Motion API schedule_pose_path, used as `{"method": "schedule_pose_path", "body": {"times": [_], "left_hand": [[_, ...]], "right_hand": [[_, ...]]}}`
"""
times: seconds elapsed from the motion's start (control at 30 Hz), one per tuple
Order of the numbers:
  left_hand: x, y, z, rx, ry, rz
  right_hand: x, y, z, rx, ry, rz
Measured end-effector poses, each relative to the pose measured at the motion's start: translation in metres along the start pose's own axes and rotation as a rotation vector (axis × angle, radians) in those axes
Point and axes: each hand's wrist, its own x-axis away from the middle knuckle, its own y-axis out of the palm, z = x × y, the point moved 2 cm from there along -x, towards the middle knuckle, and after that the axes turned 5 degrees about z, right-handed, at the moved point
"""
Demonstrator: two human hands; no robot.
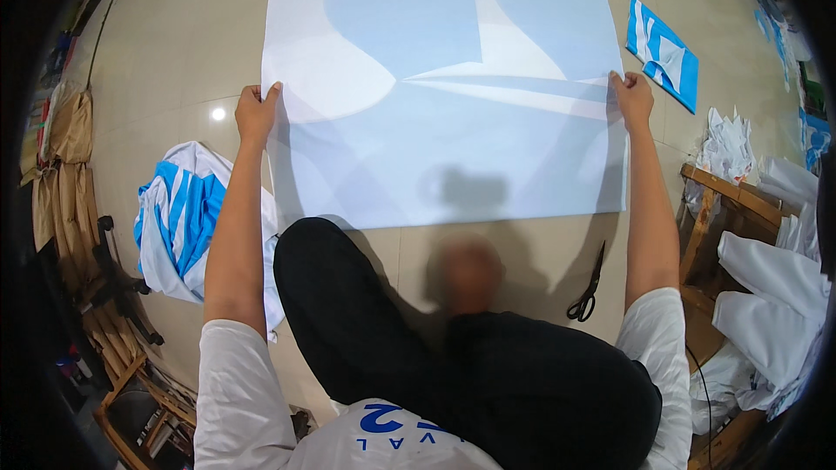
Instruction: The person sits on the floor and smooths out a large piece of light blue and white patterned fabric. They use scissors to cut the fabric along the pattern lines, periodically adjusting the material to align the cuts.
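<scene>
A large sheet of pale blue and white fabric [453,152] is spread on the tiled floor in front of me, running out past the top of the view. My left hand [257,113] pinches its left edge between thumb and fingers. On the opposite edge, at about the same height, my right hand [633,100] grips the fabric likewise. Black-handled scissors [589,289] lie on the floor by my right knee, their blades pointing away from me.
A crumpled heap of bright blue and white cloth [185,213] lies left of my left arm. Beyond my right hand is a folded blue and white piece [664,57]. Wooden frame [731,191] and white fabric rolls [771,283] stand at right; brown paper bundles [68,209] at left.
</scene>
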Motion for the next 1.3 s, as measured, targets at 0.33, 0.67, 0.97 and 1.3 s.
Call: {"method": "schedule_pose_path", "body": {"times": [0.33, 0.67, 0.97, 1.3], "left_hand": [[-0.035, 0.013, 0.013, 0.084, 0.021, 0.111], [-0.024, 0.006, 0.022, 0.046, 0.152, 0.218], [-0.012, 0.000, 0.036, -0.122, 0.326, 0.312], [-0.007, -0.001, 0.043, 0.053, 0.166, 0.305]], "right_hand": [[-0.057, 0.031, -0.010, -0.080, -0.013, 0.058], [-0.038, 0.016, -0.029, 0.056, -0.171, 0.207], [-0.051, 0.014, -0.023, -0.159, -0.016, -0.052], [-0.053, 0.023, -0.014, -0.144, -0.055, 0.187]]}}
